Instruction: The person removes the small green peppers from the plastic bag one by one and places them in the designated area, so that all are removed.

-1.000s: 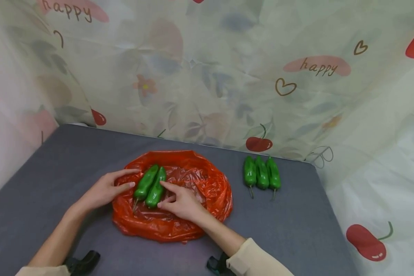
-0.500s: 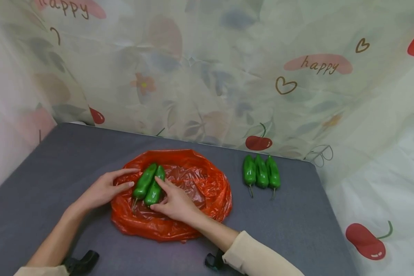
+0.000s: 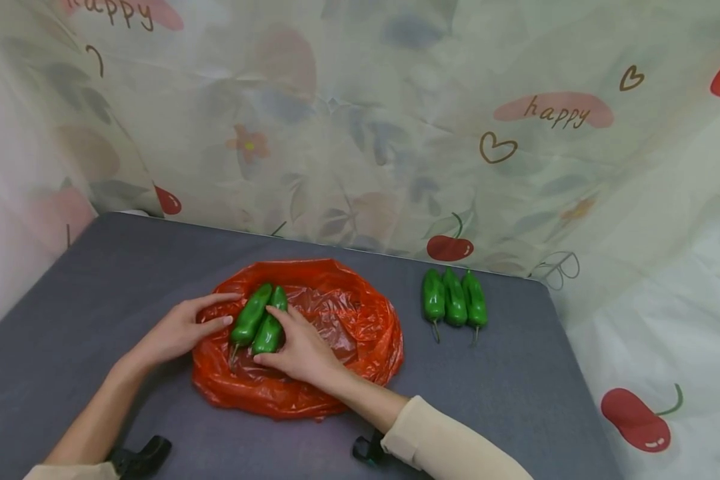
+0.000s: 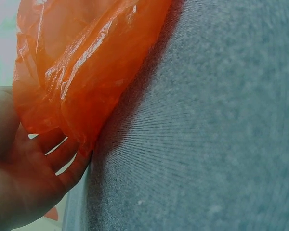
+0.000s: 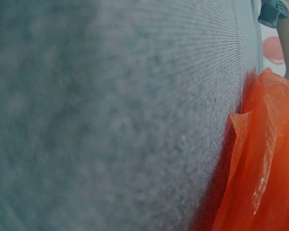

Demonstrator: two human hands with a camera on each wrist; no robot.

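Two glossy green peppers lie side by side in an opened red plastic bag [image 3: 360, 293] in the head view. My right hand [image 3: 305, 343] grips the right green pepper [image 3: 267, 333] lengthwise, index finger over its upper part and thumb at its lower end. Beside it lies the left green pepper [image 3: 252, 313], stem toward me. At the bag's left side my left hand [image 3: 177, 330] holds the rim, thumb and index finger over the edge. In the left wrist view the fingertips of the left hand [image 4: 33, 178] are hidden behind the bag. The right wrist view shows no right hand.
Three more green peppers [image 3: 455, 300] lie in a row on the grey table [image 3: 516, 373], right of the bag. A patterned curtain [image 3: 360, 133] hangs behind the table and at both sides. Black wrist devices [image 3: 141, 457] show under the forearms.
My right hand has shifted left over the right pepper, its thumb and index finger now spanning it. My left hand, the bag and the other peppers look unchanged.
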